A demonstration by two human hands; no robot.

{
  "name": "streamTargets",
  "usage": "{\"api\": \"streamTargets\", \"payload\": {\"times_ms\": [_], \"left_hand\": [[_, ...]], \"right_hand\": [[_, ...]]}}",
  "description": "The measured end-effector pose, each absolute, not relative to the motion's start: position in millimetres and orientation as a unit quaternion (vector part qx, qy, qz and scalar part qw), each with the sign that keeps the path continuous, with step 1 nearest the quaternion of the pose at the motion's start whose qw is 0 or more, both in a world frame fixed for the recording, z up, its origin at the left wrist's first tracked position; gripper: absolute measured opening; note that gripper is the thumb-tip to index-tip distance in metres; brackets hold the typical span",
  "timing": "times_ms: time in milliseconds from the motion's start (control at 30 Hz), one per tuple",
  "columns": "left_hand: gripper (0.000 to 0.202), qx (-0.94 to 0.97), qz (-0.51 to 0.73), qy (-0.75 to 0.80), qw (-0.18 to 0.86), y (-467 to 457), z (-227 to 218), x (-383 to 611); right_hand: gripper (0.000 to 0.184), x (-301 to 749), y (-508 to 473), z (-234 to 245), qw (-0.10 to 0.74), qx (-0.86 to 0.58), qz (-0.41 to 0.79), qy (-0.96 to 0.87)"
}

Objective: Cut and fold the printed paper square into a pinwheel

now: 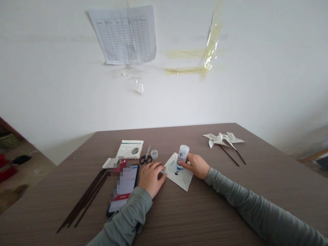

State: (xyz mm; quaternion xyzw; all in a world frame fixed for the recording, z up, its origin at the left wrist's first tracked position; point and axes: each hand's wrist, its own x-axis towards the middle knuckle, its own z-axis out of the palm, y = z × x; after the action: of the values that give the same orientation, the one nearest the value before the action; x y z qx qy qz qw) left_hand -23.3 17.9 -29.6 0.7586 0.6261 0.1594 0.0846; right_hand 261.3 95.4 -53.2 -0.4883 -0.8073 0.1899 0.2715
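My right hand (199,166) is wrapped round a white glue stick (183,152), held upright with its lower end over a printed square of paper (185,182). Whether the glue end touches the sheet is hard to see. The fingers of my left hand (151,178) are spread and rest on the paper's left corner. Just beyond that hand lie black-handled scissors (146,158) and a round whitish cap (154,154). A phone (125,188) with a lit screen is left of my left wrist.
Several dark thin sticks (87,196) lie at the left, near a small red box (120,165). Behind them is a stack of printed paper (130,149). Two paper pinwheels (216,139) on sticks lie at the back right. A white wall (184,102) borders the table's far edge.
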Motion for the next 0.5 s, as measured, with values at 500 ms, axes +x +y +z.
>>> {"api": "streamTargets", "payload": {"times_ms": [500], "left_hand": [[0.029,0.758,0.155,0.629,0.075,17,-29,-23]], "right_hand": [[0.022,255,88,-40,0.220,-0.516,0.154,-0.813]]}}
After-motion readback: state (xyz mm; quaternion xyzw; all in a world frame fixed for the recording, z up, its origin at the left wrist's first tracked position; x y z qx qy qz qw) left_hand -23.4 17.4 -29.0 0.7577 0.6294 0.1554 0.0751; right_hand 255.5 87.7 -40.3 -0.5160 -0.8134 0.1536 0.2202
